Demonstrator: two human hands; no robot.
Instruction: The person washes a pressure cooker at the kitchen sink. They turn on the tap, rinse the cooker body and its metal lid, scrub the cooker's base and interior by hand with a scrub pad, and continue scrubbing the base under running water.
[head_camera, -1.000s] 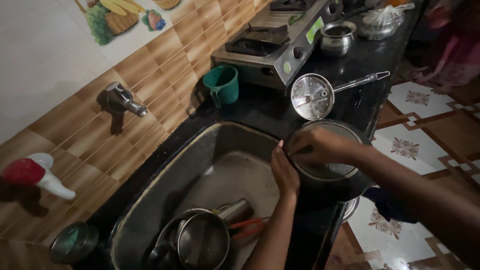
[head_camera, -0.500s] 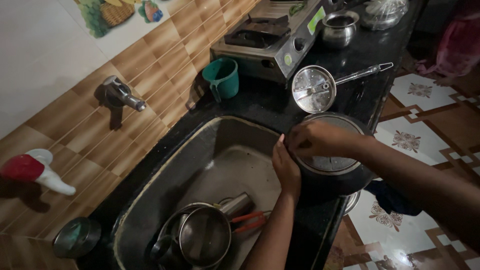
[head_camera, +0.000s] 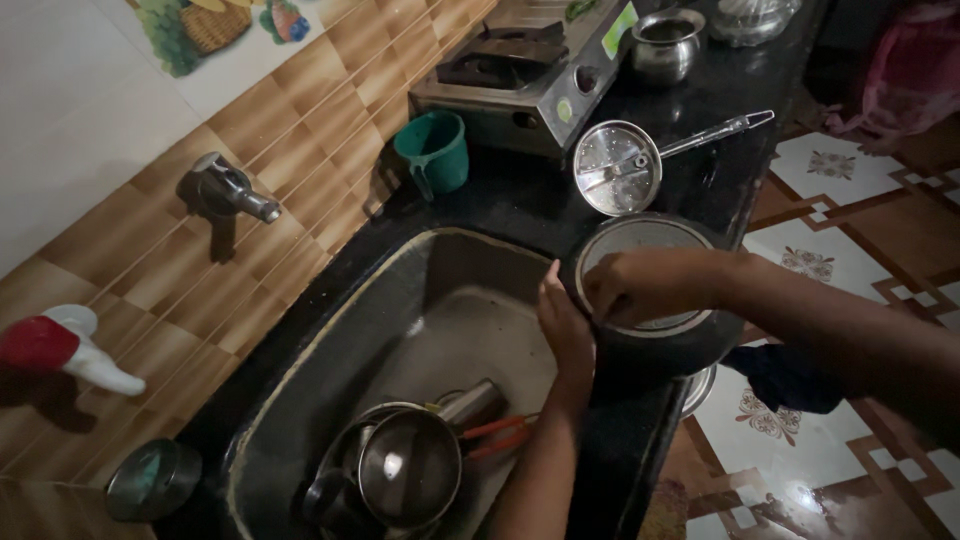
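A round dark pan with a metal sieve-like inside (head_camera: 655, 345) rests on the black counter beside the sink. My left hand (head_camera: 564, 325) presses flat against the pan's left rim, fingers up. My right hand (head_camera: 640, 285) reaches over the rim with fingers curled inside it; whatever it may hold is hidden. A steel strainer with a long handle (head_camera: 618, 167) lies on the counter just beyond the pan.
The steel sink (head_camera: 330, 370) holds several steel pots (head_camera: 408, 468) and orange-handled tongs (head_camera: 497, 436). A wall tap (head_camera: 235, 191), a green mug (head_camera: 435, 150), a gas stove (head_camera: 525, 60), a steel pot (head_camera: 662, 44), a small steel bowl (head_camera: 152, 479) surround it. Tiled floor lies to the right.
My right hand has shifted slightly toward me along the pan's rim. My left hand stays on the rim. The view has drifted a little.
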